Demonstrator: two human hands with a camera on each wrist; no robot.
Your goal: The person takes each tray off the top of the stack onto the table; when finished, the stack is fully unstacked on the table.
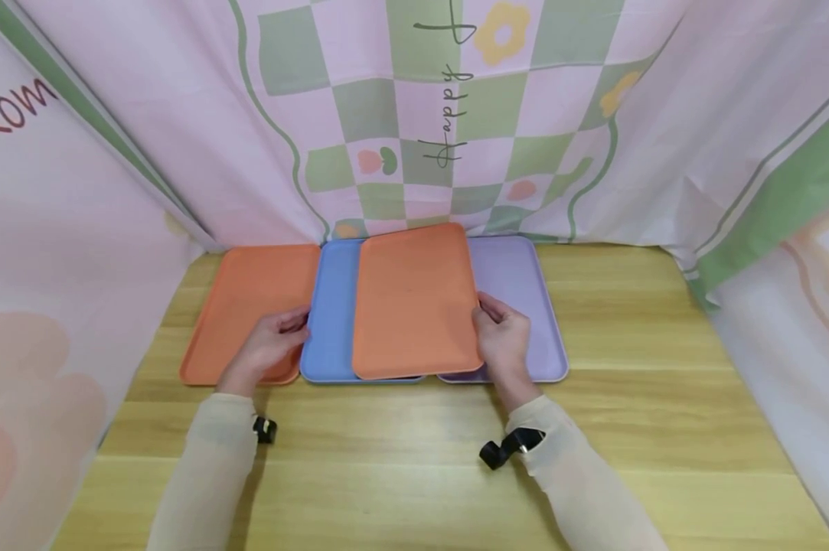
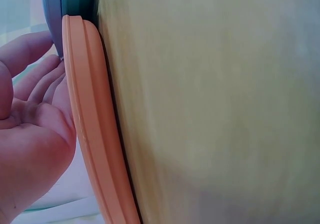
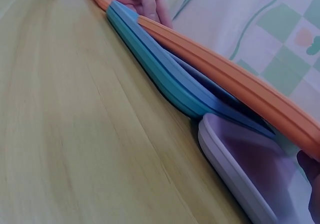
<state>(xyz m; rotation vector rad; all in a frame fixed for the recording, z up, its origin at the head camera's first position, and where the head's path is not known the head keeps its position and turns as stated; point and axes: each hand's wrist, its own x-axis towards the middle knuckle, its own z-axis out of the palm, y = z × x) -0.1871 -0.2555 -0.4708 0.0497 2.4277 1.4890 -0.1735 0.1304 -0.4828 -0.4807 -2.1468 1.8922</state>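
My right hand [image 1: 505, 337] grips the right edge of an orange tray [image 1: 414, 298]. That tray is slightly turned and lifted at its right side, overlapping a blue tray [image 1: 331, 306] and a light purple tray [image 1: 517, 275]. Beneath the blue tray, a teal tray [image 3: 150, 76] shows in the right wrist view. My left hand [image 1: 269, 340] is over a second orange tray [image 1: 249, 283], its fingertips right at the blue tray's left edge. In the left wrist view its fingers are loosely extended beside the tray rims, gripping nothing.
The trays stand in a row along the back of a wooden table [image 1: 400, 459]. Directly behind hangs a curtain [image 1: 428, 115] with green checks. More patterned cloth closes off the left and right sides. Black straps [image 1: 517, 442] are on both wrists.
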